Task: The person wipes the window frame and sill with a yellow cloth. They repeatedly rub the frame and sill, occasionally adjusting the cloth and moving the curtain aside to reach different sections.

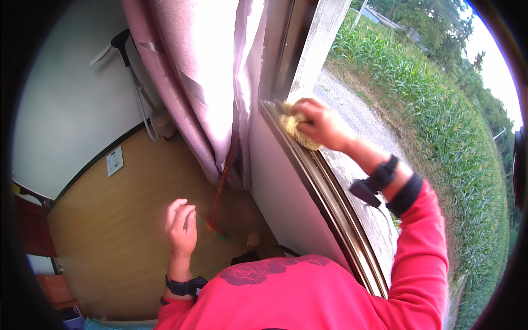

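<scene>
My right hand [324,123] grips a fluffy yellow cloth [300,131] and presses it onto the metal window track [330,185], close to the corner where the track meets the upright frame [285,49]. The cloth's underside is hidden against the sill. Over the floor to the left, my left hand [181,227] hovers with bent fingers a little apart and nothing in it. Both wrists wear black straps, the right one [381,175] carrying a small dark box.
A pink curtain [194,82] hangs left of the frame. Behind it, a pole-handled appliance [142,86] leans at the wall. A red-handled broom [222,185] stands on the wood-look floor [123,231], where a white card [114,161] lies. Outside are a gravel path [350,103] and a cornfield [429,103].
</scene>
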Action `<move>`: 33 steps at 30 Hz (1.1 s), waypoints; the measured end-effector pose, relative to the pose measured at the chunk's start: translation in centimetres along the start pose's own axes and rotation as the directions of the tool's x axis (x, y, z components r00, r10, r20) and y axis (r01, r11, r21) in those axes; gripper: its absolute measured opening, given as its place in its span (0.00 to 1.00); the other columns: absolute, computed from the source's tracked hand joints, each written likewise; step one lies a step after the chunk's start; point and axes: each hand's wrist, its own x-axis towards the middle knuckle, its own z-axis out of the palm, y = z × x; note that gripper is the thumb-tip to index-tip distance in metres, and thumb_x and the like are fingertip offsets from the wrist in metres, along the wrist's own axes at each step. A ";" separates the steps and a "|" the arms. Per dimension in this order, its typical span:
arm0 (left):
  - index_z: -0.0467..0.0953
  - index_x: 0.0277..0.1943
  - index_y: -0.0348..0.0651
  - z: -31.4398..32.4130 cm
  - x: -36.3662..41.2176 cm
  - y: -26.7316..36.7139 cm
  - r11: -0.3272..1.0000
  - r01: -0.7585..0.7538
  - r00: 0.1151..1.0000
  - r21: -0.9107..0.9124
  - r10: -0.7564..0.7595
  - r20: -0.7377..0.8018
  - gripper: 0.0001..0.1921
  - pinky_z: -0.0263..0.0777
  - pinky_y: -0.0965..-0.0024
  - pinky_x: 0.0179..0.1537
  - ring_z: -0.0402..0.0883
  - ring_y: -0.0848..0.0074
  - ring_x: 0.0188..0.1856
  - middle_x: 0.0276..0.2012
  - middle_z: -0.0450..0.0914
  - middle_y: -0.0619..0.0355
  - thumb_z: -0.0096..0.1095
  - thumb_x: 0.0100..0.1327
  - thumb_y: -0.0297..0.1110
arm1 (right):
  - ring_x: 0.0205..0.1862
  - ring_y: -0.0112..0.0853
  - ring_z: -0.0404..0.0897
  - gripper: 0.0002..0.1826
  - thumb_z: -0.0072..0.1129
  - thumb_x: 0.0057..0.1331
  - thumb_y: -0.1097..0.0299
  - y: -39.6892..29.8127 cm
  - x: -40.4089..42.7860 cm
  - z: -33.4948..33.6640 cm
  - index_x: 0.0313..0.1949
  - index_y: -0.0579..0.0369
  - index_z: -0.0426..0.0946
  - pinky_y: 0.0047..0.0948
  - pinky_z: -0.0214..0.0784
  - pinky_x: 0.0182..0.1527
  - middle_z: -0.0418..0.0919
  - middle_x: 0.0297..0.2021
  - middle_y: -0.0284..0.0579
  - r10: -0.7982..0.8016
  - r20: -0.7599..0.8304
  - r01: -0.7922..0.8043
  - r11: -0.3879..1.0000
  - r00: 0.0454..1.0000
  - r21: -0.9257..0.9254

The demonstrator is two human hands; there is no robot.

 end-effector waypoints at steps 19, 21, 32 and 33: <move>0.78 0.40 0.37 2.4 1.4 -1.1 0.999 -0.044 0.991 -0.009 0.045 0.127 0.09 0.75 0.64 0.44 0.80 0.62 0.42 0.46 0.76 0.49 0.61 0.57 0.16 | 0.43 0.44 0.81 0.09 0.56 0.58 0.66 6.7 3.0 -1.6 0.37 0.50 0.81 0.40 0.76 0.46 0.80 0.37 0.48 0.434 0.028 -0.359 0.779 0.900 -0.513; 0.78 0.40 0.37 2.0 1.5 -1.2 0.999 -0.045 0.989 -0.009 0.046 0.140 0.09 0.75 0.64 0.43 0.80 0.62 0.42 0.46 0.76 0.48 0.61 0.57 0.17 | 0.43 0.44 0.81 0.12 0.57 0.59 0.67 6.9 2.4 -4.8 0.42 0.51 0.81 0.40 0.75 0.47 0.79 0.42 0.49 0.514 -0.144 -0.519 0.727 0.845 -0.449; 0.78 0.40 0.36 3.5 2.0 -1.2 0.995 -0.077 0.981 -0.059 0.086 0.171 0.09 0.75 0.66 0.42 0.81 0.64 0.40 0.46 0.76 0.49 0.62 0.56 0.15 | 0.50 0.49 0.76 0.19 0.55 0.58 0.65 -1.6 3.6 1.1 0.50 0.52 0.78 0.43 0.68 0.54 0.75 0.44 0.56 0.229 0.332 -0.165 0.964 0.915 -0.208; 0.78 0.40 0.36 3.7 2.1 -1.0 0.994 -0.087 0.978 -0.070 0.098 0.182 0.09 0.75 0.66 0.42 0.81 0.64 0.40 0.46 0.76 0.49 0.62 0.56 0.15 | 0.49 0.48 0.76 0.19 0.55 0.57 0.65 -1.8 3.3 0.5 0.49 0.53 0.78 0.43 0.69 0.54 0.75 0.43 0.56 0.221 0.422 -0.162 0.972 0.879 -0.172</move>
